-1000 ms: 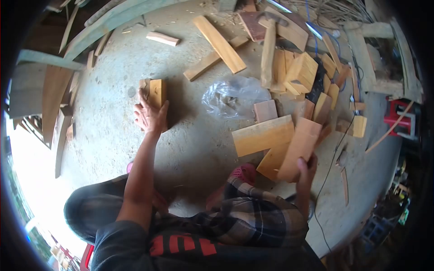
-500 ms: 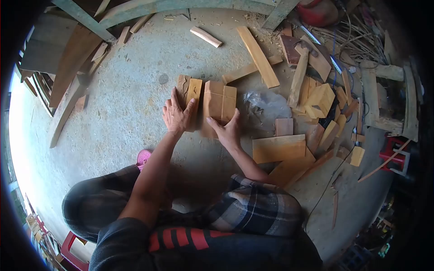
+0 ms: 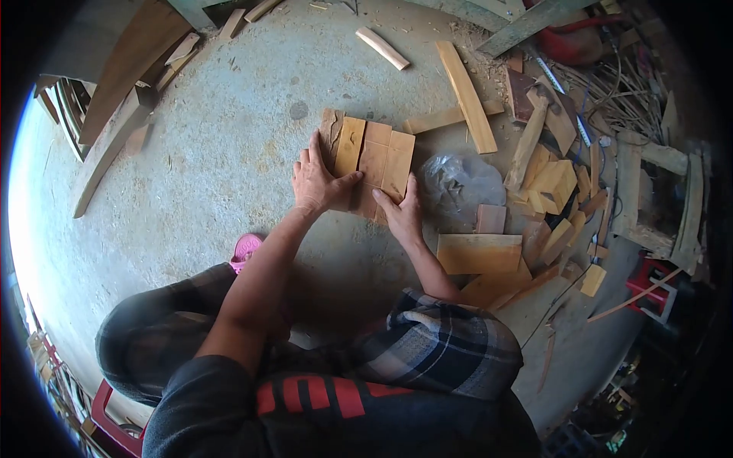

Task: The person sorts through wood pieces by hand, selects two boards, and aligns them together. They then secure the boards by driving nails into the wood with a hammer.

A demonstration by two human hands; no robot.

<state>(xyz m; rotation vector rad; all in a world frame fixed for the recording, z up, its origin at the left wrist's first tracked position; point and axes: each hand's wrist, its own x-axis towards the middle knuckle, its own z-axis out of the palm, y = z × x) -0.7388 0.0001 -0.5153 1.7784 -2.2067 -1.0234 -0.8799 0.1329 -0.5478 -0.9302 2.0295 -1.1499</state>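
Several wooden blocks sit side by side on the concrete floor in front of me, pressed into one row. At the left end is a rough, dark-edged block [image 3: 331, 126], and against it stands a yellowish block [image 3: 350, 143]. Brown blocks [image 3: 376, 156] with straight seams between them make up the right part. My left hand [image 3: 314, 182] grips the left side of the row, thumb across the near face of the blocks. The lower right corner is held by my right hand [image 3: 403, 210], its thumb on the near face and fingers along the outer side.
A clear plastic bag [image 3: 458, 183] lies right of the blocks. Beyond it are a wooden-handled hammer [image 3: 528, 141], a pile of offcuts [image 3: 553, 187] and a flat board [image 3: 479, 254]. Long strips [image 3: 467, 95] lie farther back. A curved wooden piece [image 3: 114, 153] rests at left.
The gap between the left pair of blocks and the right blocks has closed; they now touch. Both hands have come closer together. The camera view has shifted slightly.
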